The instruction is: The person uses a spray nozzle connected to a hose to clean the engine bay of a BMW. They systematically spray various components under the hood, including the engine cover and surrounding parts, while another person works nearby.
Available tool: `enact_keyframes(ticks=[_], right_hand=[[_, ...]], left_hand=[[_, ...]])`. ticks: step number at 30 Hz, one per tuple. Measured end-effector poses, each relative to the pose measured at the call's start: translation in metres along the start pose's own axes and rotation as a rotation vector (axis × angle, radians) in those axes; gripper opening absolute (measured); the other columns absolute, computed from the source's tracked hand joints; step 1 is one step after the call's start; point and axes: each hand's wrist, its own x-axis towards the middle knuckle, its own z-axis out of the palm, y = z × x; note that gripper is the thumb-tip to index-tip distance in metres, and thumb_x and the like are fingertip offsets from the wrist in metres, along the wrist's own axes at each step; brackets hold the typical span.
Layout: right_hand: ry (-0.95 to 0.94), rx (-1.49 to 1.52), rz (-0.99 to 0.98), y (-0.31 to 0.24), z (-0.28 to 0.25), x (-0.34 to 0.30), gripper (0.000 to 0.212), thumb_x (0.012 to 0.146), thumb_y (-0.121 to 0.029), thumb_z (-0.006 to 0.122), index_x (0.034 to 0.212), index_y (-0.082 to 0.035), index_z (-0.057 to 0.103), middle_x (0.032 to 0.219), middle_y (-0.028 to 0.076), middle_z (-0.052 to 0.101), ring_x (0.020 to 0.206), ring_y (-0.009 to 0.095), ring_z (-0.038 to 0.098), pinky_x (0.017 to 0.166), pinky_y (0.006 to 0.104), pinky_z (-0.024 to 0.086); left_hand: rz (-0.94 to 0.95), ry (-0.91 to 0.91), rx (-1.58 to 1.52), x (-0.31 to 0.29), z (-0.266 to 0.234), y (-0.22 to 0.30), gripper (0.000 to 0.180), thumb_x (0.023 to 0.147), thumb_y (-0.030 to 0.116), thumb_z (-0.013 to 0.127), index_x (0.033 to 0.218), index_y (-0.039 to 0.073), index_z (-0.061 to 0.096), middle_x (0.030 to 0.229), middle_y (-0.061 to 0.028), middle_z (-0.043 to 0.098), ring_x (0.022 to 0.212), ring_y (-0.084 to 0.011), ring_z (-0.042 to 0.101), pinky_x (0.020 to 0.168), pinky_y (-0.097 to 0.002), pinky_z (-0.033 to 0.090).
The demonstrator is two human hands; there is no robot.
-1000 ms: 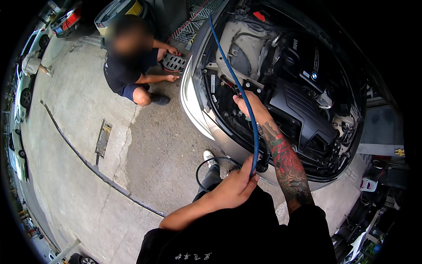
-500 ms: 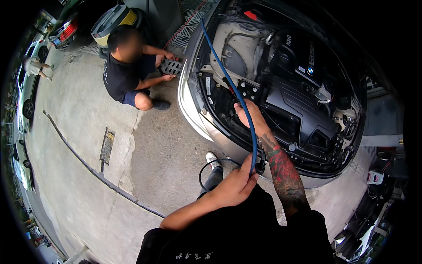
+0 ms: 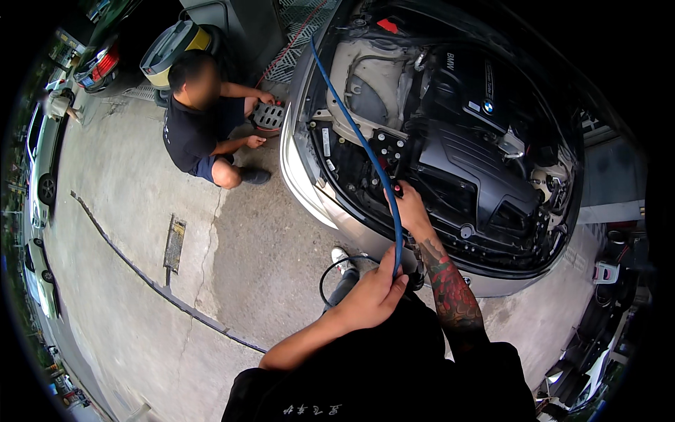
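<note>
My left hand (image 3: 373, 294) is closed around a blue hose (image 3: 357, 137) in front of my body. The hose runs up and away over the car's left front corner. Over the front of the open engine bay (image 3: 383, 95), my right hand (image 3: 410, 212) grips a slim black tool (image 3: 400, 169) with a small red part. Its lower end is hidden in my fingers and behind the hose, so its exact kind is unclear. A thin black hose (image 3: 323, 278) loops out beside my left wrist. Dark engine covers (image 3: 467, 169) lie just beyond my right hand.
Another person (image 3: 200, 130) squats at the car's left front, hands near a grey slotted panel (image 3: 268, 115). Behind stands a yellow and grey drum-shaped machine (image 3: 172, 53). A dark strip (image 3: 162, 288) crosses the concrete floor. The car's silver bumper (image 3: 351, 225) curves before me.
My right hand and the black tool have shifted slightly back toward me, away from the left side of the bay. My left hand stays on the hose. The squatting person's near hand has moved off the panel.
</note>
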Motion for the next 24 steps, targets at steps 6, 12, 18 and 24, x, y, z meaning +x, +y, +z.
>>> enact_keyframes(ticks=[6, 12, 18, 24], right_hand=[[0.145, 0.111, 0.024, 0.0, -0.038, 0.028, 0.035, 0.092, -0.032, 0.061, 0.1, 0.002, 0.063, 0.085, 0.019, 0.067, 0.081, 0.037, 0.064, 0.071, 0.0414, 0.049], [0.001, 0.248, 0.085, -0.037, -0.071, 0.049, 0.028, 0.098, -0.03, 0.056, 0.093, -0.002, 0.056, 0.055, -0.001, 0.047, 0.038, 0.011, 0.04, 0.035, 0.0297, 0.03], [-0.104, 0.396, 0.108, -0.031, -0.082, 0.062, 0.028, 0.097, -0.028, 0.057, 0.085, -0.002, 0.056, 0.062, 0.002, 0.049, 0.039, 0.012, 0.041, 0.035, 0.0312, 0.032], [-0.101, 0.409, 0.132, -0.026, -0.079, 0.064, 0.029, 0.097, -0.028, 0.056, 0.085, -0.002, 0.054, 0.065, 0.003, 0.048, 0.037, 0.011, 0.039, 0.034, 0.0309, 0.03]], left_hand=[[0.025, 0.011, 0.043, -0.001, 0.0, -0.006, 0.061, 0.096, 0.006, 0.051, 0.147, -0.001, 0.016, 0.079, -0.0138, 0.052, 0.069, -0.0312, 0.058, 0.065, -0.0381, 0.046], [-0.01, 0.021, 0.038, -0.003, -0.002, 0.0, 0.062, 0.096, 0.003, 0.05, 0.149, 0.001, 0.018, 0.082, -0.006, 0.046, 0.073, -0.0191, 0.05, 0.071, -0.0302, 0.043], [-0.004, 0.027, 0.035, -0.004, -0.002, -0.002, 0.061, 0.095, 0.003, 0.051, 0.148, 0.001, 0.021, 0.082, -0.0058, 0.046, 0.074, -0.0196, 0.05, 0.072, -0.0308, 0.043], [-0.004, 0.035, 0.048, -0.003, -0.003, -0.003, 0.06, 0.096, 0.004, 0.051, 0.148, 0.001, 0.021, 0.082, -0.0055, 0.046, 0.075, -0.0193, 0.05, 0.073, -0.0309, 0.043]])
